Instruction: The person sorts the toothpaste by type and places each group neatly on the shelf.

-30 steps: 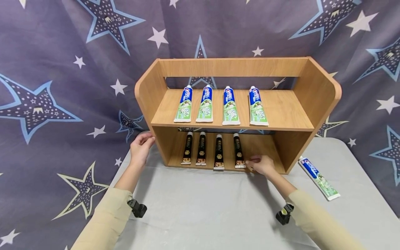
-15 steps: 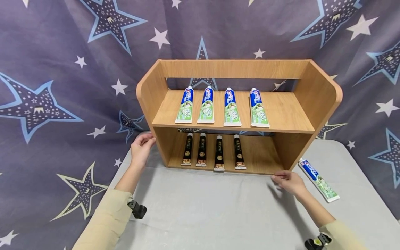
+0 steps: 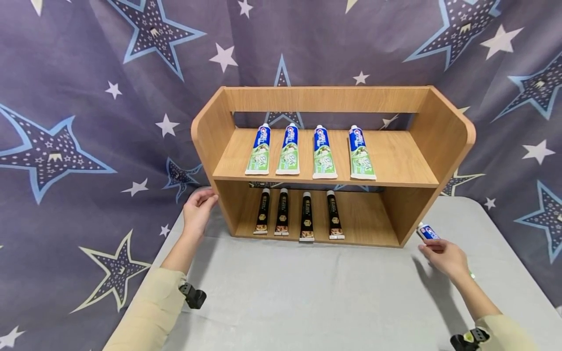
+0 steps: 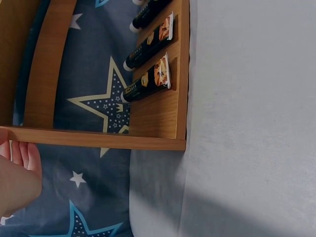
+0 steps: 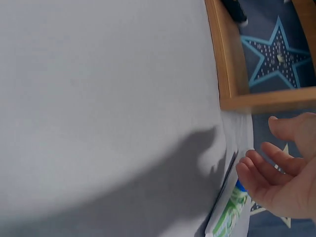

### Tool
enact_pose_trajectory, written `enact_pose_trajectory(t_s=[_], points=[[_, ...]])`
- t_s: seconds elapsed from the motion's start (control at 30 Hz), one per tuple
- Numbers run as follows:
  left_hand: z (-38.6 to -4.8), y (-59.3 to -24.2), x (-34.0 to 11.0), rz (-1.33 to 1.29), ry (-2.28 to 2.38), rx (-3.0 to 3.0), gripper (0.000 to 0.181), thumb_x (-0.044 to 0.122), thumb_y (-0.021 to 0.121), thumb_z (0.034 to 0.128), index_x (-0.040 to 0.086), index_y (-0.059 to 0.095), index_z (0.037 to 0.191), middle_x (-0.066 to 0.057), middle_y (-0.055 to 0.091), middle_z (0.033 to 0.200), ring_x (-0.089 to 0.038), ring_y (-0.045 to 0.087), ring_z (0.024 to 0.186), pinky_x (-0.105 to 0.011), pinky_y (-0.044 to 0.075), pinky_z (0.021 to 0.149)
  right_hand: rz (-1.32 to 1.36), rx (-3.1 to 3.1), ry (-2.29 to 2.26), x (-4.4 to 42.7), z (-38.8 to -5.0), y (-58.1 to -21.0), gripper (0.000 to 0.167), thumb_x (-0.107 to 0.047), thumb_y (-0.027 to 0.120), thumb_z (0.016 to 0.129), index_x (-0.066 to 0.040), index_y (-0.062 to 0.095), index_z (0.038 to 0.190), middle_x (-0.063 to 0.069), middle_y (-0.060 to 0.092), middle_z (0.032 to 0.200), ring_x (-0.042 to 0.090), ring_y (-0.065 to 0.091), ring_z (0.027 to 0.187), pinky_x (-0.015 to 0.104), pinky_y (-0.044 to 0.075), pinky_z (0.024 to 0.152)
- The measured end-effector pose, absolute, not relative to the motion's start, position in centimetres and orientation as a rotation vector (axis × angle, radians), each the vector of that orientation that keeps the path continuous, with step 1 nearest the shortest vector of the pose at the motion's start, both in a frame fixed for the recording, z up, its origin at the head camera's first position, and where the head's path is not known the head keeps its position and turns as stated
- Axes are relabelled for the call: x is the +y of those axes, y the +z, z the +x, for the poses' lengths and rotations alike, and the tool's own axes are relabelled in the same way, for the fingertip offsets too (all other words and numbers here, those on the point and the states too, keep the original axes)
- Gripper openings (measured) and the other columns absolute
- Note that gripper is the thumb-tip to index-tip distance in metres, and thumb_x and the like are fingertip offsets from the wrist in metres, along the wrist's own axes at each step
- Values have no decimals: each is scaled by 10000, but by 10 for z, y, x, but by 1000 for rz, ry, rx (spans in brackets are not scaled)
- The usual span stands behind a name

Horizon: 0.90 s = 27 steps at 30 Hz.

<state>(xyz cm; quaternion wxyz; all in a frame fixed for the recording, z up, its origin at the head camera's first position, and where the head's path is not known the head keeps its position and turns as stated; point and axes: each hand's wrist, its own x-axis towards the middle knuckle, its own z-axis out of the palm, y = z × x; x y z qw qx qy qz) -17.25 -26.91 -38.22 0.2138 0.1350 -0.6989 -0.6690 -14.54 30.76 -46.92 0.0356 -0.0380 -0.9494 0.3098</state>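
My right hand hovers at the right of the shelf, over a blue, green and white toothpaste tube that it partly hides. In the right wrist view its fingers are loosely bent, with the thumb apart and nothing between them; the tube's green end shows below. My left hand rests against the outer left side of the wooden shelf, fingers relaxed. On the upper board lie several matching toothpaste tubes, caps to the back. Several slim black toothpaste tubes lie in the lower compartment.
A grey cloth covers the table before the shelf. Behind hangs a purple curtain with stars. The shelf's right side panel stands between the upper tubes and the loose one.
My right hand has moved from beside the rightmost black tube, past the shelf's front right corner, to over the loose toothpaste tube. The left hand stays at the shelf's side.
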Motion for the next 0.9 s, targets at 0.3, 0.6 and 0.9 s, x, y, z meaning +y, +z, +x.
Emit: enact_pose_trajectory(t_s=[0.3, 0.6, 0.9], points=[[-174, -382, -271, 384, -1914, -1935, 155, -24, 587, 891, -32, 595, 1046, 220, 608, 724, 15, 603, 789, -65, 528, 740, -90, -2841, 836, 326, -160, -480, 317, -208, 660, 872, 67, 668, 1029, 234, 722, 912, -231, 359, 609, 204, 392, 587], [-173, -382, -270, 412, -1907, -1952, 162, -18, 586, 891, -39, 598, 1051, 234, 610, 725, 16, 610, 796, -61, 524, 731, -64, -2851, 747, 340, -174, -479, 277, -163, 635, 867, 74, 671, 1006, 243, 709, 875, 49, 571, 619, 303, 423, 603], [-175, -384, -270, 395, -1884, -1937, 172, -8, 597, 891, -24, 602, 1062, 240, 608, 716, 26, 606, 796, -62, 525, 743, -95, -3041, 781, 359, -184, -473, 319, -163, 591, 889, 106, 634, 1054, 280, 679, 912, 396, 616, 807, 400, 424, 663]])
